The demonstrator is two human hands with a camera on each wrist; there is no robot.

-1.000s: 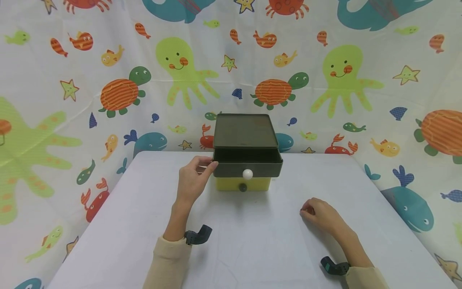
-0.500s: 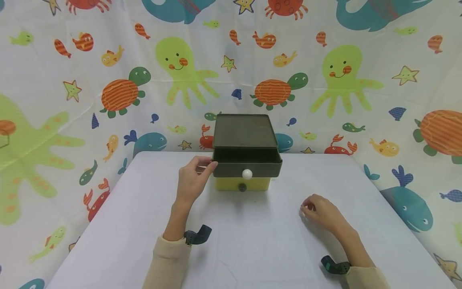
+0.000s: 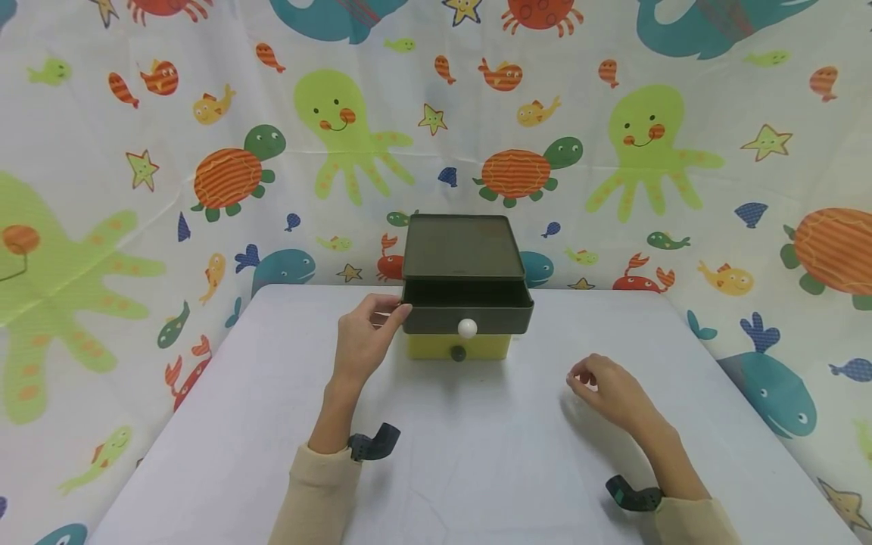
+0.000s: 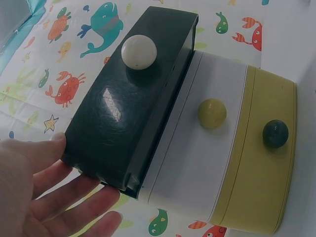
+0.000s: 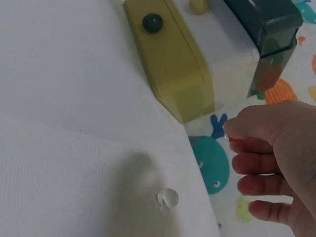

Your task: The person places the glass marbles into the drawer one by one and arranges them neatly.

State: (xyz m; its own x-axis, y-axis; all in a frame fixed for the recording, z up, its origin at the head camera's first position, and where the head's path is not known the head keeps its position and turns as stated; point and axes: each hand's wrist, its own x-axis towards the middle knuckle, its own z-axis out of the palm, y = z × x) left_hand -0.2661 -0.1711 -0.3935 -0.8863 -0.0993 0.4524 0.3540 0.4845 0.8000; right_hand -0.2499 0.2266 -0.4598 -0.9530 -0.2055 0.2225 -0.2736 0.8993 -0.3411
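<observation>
A small chest of drawers (image 3: 458,347) has a dark green top drawer (image 3: 436,321) pulled out, with a white knob (image 4: 139,52). Under it are a white drawer (image 4: 192,133) with a yellow knob and a yellow drawer (image 4: 256,148) with a dark green knob. My left hand (image 3: 364,341) holds the top drawer's left front corner, thumb on its front, fingers along the side. My right hand (image 3: 609,390), raised over the table at the right, pinches a small clear-and-red thing (image 5: 232,139) between thumb and index finger, mostly hidden by the fingertips.
A clear glass-like ball (image 5: 168,198) lies on the white table (image 3: 477,469), seen in the right wrist view. Behind the table hangs a white curtain (image 3: 381,219) printed with sea animals. Each wrist wears a black camera (image 3: 375,443).
My right hand has risen a little and moved slightly forward, away from the tabletop. The left hand and the opened drawer stay where they were.
</observation>
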